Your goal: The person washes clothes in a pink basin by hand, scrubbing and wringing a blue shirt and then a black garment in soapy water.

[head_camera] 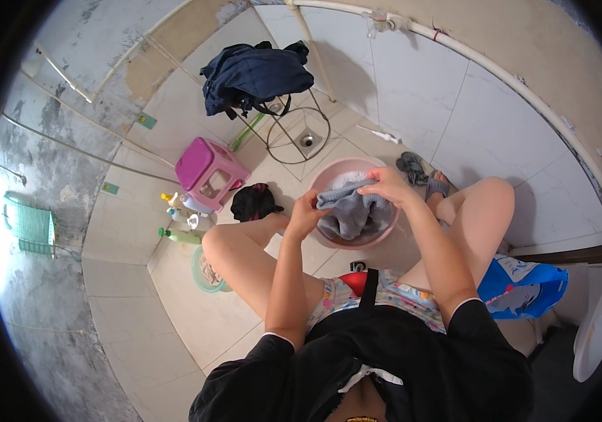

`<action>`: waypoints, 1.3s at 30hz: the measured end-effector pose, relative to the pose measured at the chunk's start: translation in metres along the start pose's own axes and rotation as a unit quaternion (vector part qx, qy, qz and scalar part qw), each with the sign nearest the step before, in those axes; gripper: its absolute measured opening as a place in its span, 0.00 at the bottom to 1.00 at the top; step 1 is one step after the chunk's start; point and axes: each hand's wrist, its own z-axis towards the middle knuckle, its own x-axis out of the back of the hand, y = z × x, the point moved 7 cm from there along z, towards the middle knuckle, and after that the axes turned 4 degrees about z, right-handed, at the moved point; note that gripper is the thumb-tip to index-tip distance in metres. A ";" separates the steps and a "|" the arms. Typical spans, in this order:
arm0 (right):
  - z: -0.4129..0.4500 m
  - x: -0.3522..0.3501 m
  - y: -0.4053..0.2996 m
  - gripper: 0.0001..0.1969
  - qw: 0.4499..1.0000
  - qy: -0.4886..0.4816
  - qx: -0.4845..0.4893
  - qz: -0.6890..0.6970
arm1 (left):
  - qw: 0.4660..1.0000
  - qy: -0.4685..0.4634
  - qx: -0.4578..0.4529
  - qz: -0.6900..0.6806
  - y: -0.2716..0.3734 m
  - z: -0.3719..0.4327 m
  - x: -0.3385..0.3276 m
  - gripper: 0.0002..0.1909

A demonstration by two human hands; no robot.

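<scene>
Between my knees a pink plastic basin [327,240] stands on the tiled floor, with white suds [347,179] along its far side. A grey knitted garment [351,216] hangs down into it. My left hand [309,208] pinches the ribbed edge of the knit at its left end. At the other end, my right hand [387,185] grips the same edge, so the band is stretched between both hands above the basin. The lower part of the garment lies bunched in the basin, and what is beneath it is hidden.
Dark blue clothes [258,76] cover a wire stand [301,161] near a floor drain [307,140]. A pink stool [211,171], several bottles [182,235] and a black cloth bundle [253,202] sit to the left. Dark wet cloth [411,168] lies right of the basin. A green basin [198,274] is beside my left leg.
</scene>
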 end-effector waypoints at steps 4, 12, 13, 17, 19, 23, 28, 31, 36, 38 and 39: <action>0.006 0.003 0.031 0.20 0.994 -0.047 0.049 -0.089 | 0.989 -0.019 0.040 -0.142 0.015 0.000 -0.006 0.09; 0.013 0.011 0.102 0.18 0.987 0.153 -0.039 0.008 | 0.865 0.034 0.154 -0.476 -0.025 0.007 -0.038 0.09; 0.012 -0.004 0.088 0.18 0.988 0.146 -0.039 0.010 | 0.843 0.087 0.190 -0.496 -0.046 0.005 -0.039 0.12; -0.024 -0.083 0.000 0.15 0.971 0.129 0.197 0.041 | 0.804 0.075 0.175 -0.563 -0.067 0.005 -0.074 0.20; -0.048 -0.123 -0.025 0.09 0.931 0.096 0.325 -0.133 | 0.784 -0.008 0.148 -0.603 -0.070 0.005 -0.087 0.21; -0.020 -0.106 0.006 0.12 0.907 0.190 0.271 -0.260 | 0.740 -0.008 0.232 -0.631 -0.062 0.000 -0.116 0.20; 0.026 -0.056 0.044 0.13 0.927 0.271 0.108 -0.235 | 0.708 0.112 0.335 -0.612 -0.064 0.003 -0.122 0.15; -0.003 -0.104 -0.003 0.10 0.897 0.261 0.242 -0.261 | 0.778 0.127 0.264 -0.556 -0.106 0.005 -0.107 0.15; 0.007 -0.097 0.006 0.11 0.890 0.240 0.285 -0.265 | 0.637 0.052 0.263 -0.722 -0.103 0.005 -0.125 0.14; 0.032 -0.040 0.042 0.19 0.920 0.325 0.091 -0.197 | 0.675 0.088 0.342 -0.648 -0.041 0.010 -0.109 0.14; 0.039 -0.025 0.060 0.21 0.929 0.309 0.022 -0.202 | 0.671 0.074 0.364 -0.642 -0.036 0.007 -0.100 0.15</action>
